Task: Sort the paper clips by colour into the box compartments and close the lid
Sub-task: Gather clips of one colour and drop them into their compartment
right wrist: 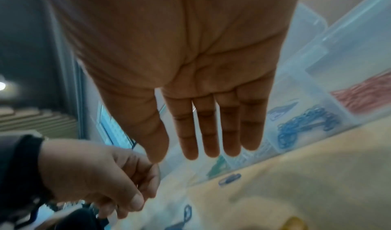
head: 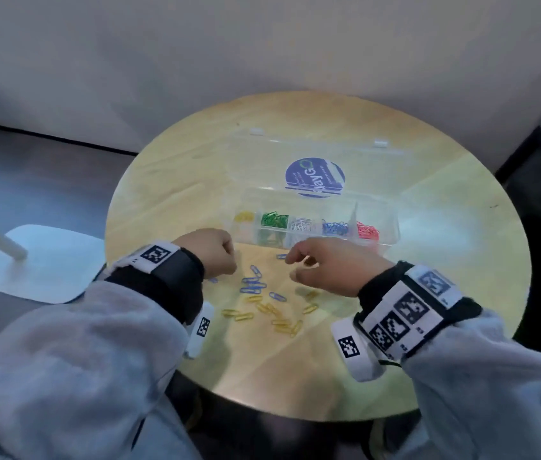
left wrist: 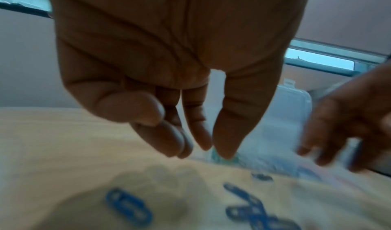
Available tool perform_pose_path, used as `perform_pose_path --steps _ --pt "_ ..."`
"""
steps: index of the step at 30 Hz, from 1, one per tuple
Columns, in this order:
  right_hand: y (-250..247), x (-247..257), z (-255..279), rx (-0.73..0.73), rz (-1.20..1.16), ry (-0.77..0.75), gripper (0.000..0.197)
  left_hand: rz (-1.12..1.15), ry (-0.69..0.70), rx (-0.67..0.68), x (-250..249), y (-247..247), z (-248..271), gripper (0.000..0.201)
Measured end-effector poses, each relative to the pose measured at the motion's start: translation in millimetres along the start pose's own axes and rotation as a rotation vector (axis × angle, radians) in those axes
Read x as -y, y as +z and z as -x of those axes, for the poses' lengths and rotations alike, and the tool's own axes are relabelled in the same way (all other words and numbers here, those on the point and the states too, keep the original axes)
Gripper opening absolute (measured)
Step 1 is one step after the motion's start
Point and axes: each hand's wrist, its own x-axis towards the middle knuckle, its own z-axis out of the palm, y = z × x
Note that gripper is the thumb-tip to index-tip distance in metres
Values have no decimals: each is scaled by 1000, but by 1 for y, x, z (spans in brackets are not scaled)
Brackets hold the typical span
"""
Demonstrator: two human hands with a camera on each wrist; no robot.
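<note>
Blue paper clips lie between hands, just near of clear box. Left hand loosely curled, empty; right hand flat-fingered, empty, slightly nearer the far clip.

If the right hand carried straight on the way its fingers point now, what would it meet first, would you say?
Most likely the front wall of the clear box, about at the white or blue compartment. The right hand hangs open above the table, fingers aimed that way, though depth is hard to judge.

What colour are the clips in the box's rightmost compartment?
Red clips; the head view shows them best.
</note>
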Motion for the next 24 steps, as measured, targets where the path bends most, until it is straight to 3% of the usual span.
perform_pose_path --steps 7,13,19,24 --pt "24 12 -29 35 284 -25 71 -235 186 87 -6 26 -7 58" --pt "36 13 -37 60 375 11 57 -239 263 31 -8 33 -14 42" --pt "40 12 -36 23 277 2 41 -217 298 13 -14 37 -17 24" --pt "40 14 -34 41 248 20 48 -238 283 -15 -11 34 -16 41"
